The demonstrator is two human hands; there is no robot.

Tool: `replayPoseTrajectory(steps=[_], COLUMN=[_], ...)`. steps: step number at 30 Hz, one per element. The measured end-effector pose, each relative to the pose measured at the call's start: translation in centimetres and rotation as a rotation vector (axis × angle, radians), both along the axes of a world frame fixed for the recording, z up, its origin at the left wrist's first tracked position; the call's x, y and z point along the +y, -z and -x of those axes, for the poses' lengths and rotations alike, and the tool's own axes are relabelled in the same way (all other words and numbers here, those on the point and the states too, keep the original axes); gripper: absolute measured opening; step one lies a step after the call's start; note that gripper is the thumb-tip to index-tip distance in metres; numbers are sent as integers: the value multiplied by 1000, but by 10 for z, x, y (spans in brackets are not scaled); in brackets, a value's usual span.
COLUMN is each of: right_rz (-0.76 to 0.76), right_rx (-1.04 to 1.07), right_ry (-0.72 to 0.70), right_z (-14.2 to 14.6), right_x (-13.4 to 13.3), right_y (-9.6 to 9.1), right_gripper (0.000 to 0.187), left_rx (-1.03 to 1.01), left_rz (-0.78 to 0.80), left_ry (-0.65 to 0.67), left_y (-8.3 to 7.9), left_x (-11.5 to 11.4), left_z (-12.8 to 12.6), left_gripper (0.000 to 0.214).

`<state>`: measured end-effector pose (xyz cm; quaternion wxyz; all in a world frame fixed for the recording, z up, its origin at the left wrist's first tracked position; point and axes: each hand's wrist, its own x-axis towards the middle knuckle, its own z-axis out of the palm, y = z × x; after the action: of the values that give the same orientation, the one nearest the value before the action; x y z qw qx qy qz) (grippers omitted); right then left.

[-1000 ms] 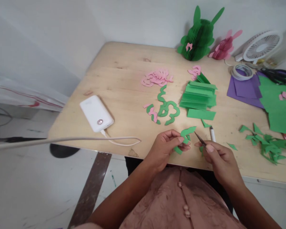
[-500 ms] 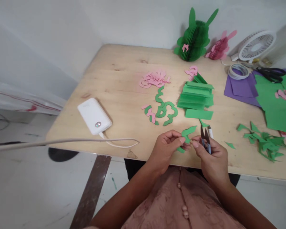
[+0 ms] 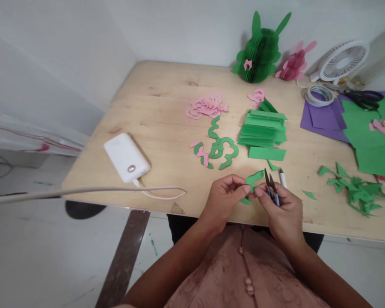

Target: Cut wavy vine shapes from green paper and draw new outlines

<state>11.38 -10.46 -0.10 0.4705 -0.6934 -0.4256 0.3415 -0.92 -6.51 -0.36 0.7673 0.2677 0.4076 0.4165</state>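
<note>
Between the thumb and fingers of my left hand (image 3: pixel 223 199) is a wavy green paper cutout (image 3: pixel 254 179), near the table's front edge. My right hand (image 3: pixel 284 209) is closed around a small pair of scissors (image 3: pixel 271 186), whose blades point up and away from me, slightly parted. The right thumb and fingertip meet the cutout's edge beside my left fingers. A white-capped pen (image 3: pixel 282 178) lies just beyond my right hand, and a green scrap (image 3: pixel 273 166) is near it. Farther off rests a stack of folded green paper strips (image 3: pixel 263 133).
Green cutouts (image 3: pixel 223 149) and a pink cutout pile (image 3: pixel 208 106) lie left of the strips. Green scraps (image 3: pixel 356 190) are at right. Behind stand a green paper rabbit (image 3: pixel 259 55), a pink one (image 3: pixel 293 64) and a fan (image 3: pixel 343 62). A power bank (image 3: pixel 126 157) trails a cable.
My right hand has moved slightly left with the scissors, closer to my left hand, and its fingertips now touch the cutout. The pen shows more fully beside it.
</note>
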Motion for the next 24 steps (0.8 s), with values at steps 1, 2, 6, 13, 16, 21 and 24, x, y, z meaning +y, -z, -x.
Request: replayPoseTrajectory(steps=[1, 2, 6, 13, 16, 21, 24], right_rz=[4, 7, 6, 124, 171, 210, 219], right_rx=[-6, -12, 39, 23, -25, -67, -83], right_ry=[-3, -6, -91, -186, -195, -230, -225], right_z=[-1, -2, -13, -38, -39, -34, -32], right_x=[0, 0, -5, -23, -22, -16, -16], right_y=[-1, -1, 0, 8, 4, -1, -2], right_gripper=[13, 15, 29, 39, 42, 43, 42], left_rx=[1, -2, -37, -88, -98, -114, -84], left_rz=[6, 15, 64, 104, 118, 140, 133], left_ry=[-1, -2, -2, 24, 46, 73, 71], left_y=[-1, -1, 2, 11, 10, 6, 5], left_x=[0, 1, 3, 7, 8, 8, 9], left_z=[0, -1, 0, 5, 6, 7, 7], left_gripper=[15, 15, 19, 22, 22, 25, 26])
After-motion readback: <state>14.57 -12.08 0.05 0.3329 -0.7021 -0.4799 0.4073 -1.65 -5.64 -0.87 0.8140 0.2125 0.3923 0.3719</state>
